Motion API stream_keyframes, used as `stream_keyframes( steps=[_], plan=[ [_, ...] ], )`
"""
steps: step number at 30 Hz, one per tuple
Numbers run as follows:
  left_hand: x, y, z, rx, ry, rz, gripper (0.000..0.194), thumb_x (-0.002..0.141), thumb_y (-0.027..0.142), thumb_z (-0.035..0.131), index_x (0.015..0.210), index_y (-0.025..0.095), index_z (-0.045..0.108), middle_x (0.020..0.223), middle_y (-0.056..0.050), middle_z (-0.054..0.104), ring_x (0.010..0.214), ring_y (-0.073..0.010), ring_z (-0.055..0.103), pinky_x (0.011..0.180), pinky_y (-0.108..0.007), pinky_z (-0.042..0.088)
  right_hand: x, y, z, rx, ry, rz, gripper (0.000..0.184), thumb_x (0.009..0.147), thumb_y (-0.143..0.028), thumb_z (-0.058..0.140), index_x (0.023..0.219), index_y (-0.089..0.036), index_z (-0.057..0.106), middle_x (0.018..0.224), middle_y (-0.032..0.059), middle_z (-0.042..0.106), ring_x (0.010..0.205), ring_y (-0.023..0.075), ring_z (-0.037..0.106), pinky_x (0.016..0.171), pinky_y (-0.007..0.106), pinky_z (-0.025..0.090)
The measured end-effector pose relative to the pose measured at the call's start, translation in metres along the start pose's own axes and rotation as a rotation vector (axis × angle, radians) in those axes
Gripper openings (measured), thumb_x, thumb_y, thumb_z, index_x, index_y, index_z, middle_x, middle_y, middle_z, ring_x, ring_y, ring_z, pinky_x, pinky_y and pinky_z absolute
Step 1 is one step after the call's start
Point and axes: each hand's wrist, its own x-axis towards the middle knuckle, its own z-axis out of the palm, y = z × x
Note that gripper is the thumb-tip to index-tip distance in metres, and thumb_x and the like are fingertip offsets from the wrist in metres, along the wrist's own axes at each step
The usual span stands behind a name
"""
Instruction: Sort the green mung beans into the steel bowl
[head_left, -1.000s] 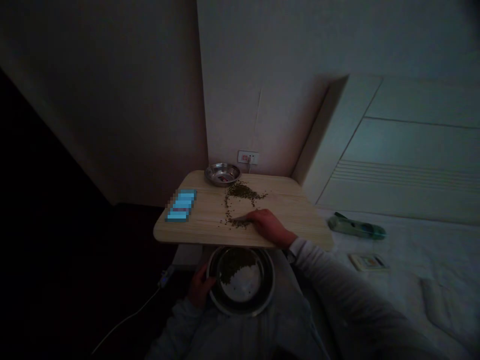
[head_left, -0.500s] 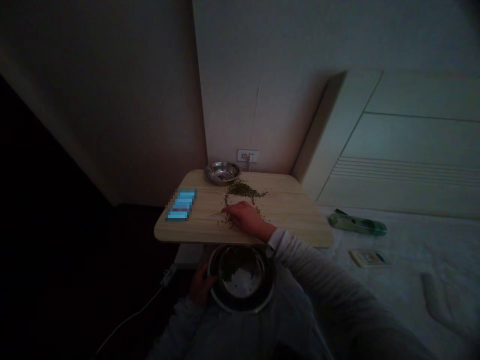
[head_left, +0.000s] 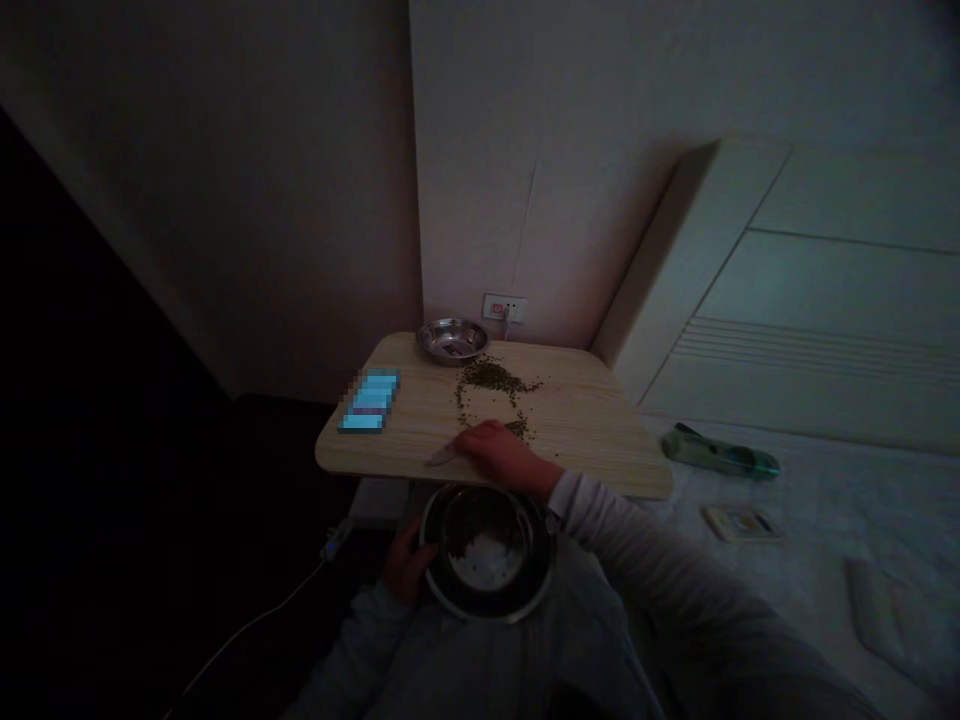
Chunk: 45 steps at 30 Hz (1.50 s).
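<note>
My right hand (head_left: 506,455) is low over the near edge of the wooden table (head_left: 592,420). Its fingers are closed on a thin, pale, flat piece (head_left: 442,456) pointing left; the dim light hides what kind it is. Beside the hand lies a small cluster of green beans (head_left: 517,429), with a larger pile (head_left: 491,376) farther back and a thin trail between them. My left hand (head_left: 407,562) grips the left rim of a metal bowl (head_left: 487,613) on my lap. Inside this bowl sits a smaller shiny bowl (head_left: 487,565) with dark green beans at its left side.
A shallow steel bowl (head_left: 454,342) stands at the table's back left, and a lit phone (head_left: 370,400) lies at the left edge. A wall socket (head_left: 505,307) is behind. On the bed at right lie a green bottle-like object (head_left: 720,453) and a phone-like object (head_left: 742,523).
My right hand has drawn nearer to the table's front edge with the pale piece, and a small cluster of beans now shows beside it. My left hand stays on the bowl.
</note>
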Motion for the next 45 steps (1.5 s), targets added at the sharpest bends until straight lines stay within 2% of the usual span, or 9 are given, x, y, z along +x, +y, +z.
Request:
stream_keyframes(
  steps=[9, 15, 17, 22, 27, 30, 34, 41, 45],
  plan=[
    [0.005, 0.003, 0.005, -0.022, -0.022, -0.030, 0.049, 0.049, 0.032, 0.055, 0.093, 0.013, 0.066, 0.095, -0.008, 0.069, 0.101, -0.0298, 0.054, 0.088, -0.039, 0.040, -0.028, 0.007, -0.007, 0.084, 0.058, -0.057, 0.027, 0.078, -0.006, 0.041, 0.098, -0.017, 0.056, 0.102, 0.0070, 0.061, 0.098, 0.0154, 0.052, 0.090, 0.032, 0.033],
    [0.007, 0.008, 0.008, -0.036, 0.004, -0.056, 0.045, 0.048, 0.029, 0.055, 0.089, 0.012, 0.066, 0.093, -0.008, 0.069, 0.098, -0.0303, 0.056, 0.087, -0.041, 0.040, -0.047, 0.010, -0.014, 0.156, 0.219, -0.011, 0.029, 0.080, -0.008, 0.036, 0.099, -0.017, 0.056, 0.106, 0.0087, 0.060, 0.101, 0.0156, 0.052, 0.090, 0.035, 0.037],
    [0.007, 0.010, 0.008, -0.007, 0.014, -0.062, 0.045, 0.047, 0.029, 0.055, 0.088, 0.013, 0.066, 0.095, -0.008, 0.069, 0.098, -0.0304, 0.056, 0.088, -0.041, 0.040, -0.057, 0.009, -0.023, 0.197, 0.307, 0.104, 0.026, 0.082, -0.013, 0.036, 0.098, -0.018, 0.056, 0.101, 0.0079, 0.062, 0.097, 0.0155, 0.054, 0.087, 0.034, 0.039],
    [0.008, 0.009, 0.009, -0.003, -0.005, -0.054, 0.047, 0.048, 0.029, 0.055, 0.091, 0.012, 0.065, 0.096, -0.008, 0.069, 0.099, -0.0292, 0.056, 0.088, -0.038, 0.040, -0.098, 0.019, -0.043, 0.360, 0.492, 0.548, 0.023, 0.081, -0.027, 0.042, 0.098, -0.017, 0.054, 0.090, 0.0071, 0.064, 0.083, 0.0163, 0.059, 0.074, 0.031, 0.046],
    [0.013, 0.009, 0.018, 0.002, -0.095, -0.071, 0.046, 0.052, 0.029, 0.055, 0.094, 0.013, 0.063, 0.093, -0.006, 0.069, 0.096, -0.0270, 0.057, 0.085, -0.036, 0.042, -0.143, 0.039, -0.044, 0.515, 0.499, 0.913, 0.026, 0.074, -0.026, 0.043, 0.096, -0.016, 0.052, 0.072, 0.0035, 0.064, 0.065, 0.0143, 0.060, 0.062, 0.028, 0.046],
    [0.015, 0.015, 0.028, 0.062, -0.142, -0.050, 0.039, 0.053, 0.028, 0.054, 0.089, 0.015, 0.064, 0.090, -0.004, 0.070, 0.094, -0.0254, 0.058, 0.084, -0.035, 0.042, -0.155, 0.038, -0.043, 0.506, 0.425, 1.030, 0.026, 0.070, -0.023, 0.044, 0.092, -0.015, 0.054, 0.067, 0.0022, 0.062, 0.058, 0.0129, 0.057, 0.054, 0.025, 0.044],
    [0.014, 0.021, 0.035, 0.085, -0.158, -0.051, 0.033, 0.053, 0.027, 0.053, 0.083, 0.017, 0.064, 0.083, -0.002, 0.070, 0.088, -0.0243, 0.059, 0.080, -0.034, 0.043, -0.148, 0.023, -0.041, 0.430, 0.318, 1.022, 0.025, 0.068, -0.018, 0.044, 0.090, -0.015, 0.056, 0.059, -0.0009, 0.059, 0.051, 0.0109, 0.053, 0.050, 0.022, 0.039],
    [0.011, 0.021, 0.030, 0.084, -0.120, -0.064, 0.036, 0.053, 0.028, 0.055, 0.086, 0.016, 0.064, 0.086, -0.003, 0.070, 0.090, -0.0247, 0.059, 0.081, -0.035, 0.043, -0.126, -0.005, -0.025, 0.602, 0.176, 0.808, 0.027, 0.071, -0.014, 0.042, 0.094, -0.014, 0.056, 0.058, -0.0018, 0.060, 0.053, 0.0103, 0.054, 0.053, 0.021, 0.041],
    [0.012, 0.014, 0.025, 0.024, -0.091, -0.060, 0.041, 0.052, 0.028, 0.057, 0.090, 0.014, 0.063, 0.088, -0.004, 0.070, 0.091, -0.0245, 0.059, 0.083, -0.034, 0.042, -0.116, -0.011, -0.026, 0.647, 0.135, 0.717, 0.027, 0.072, -0.014, 0.042, 0.096, -0.014, 0.056, 0.058, -0.0022, 0.059, 0.054, 0.0104, 0.054, 0.055, 0.022, 0.041]
  ],
)
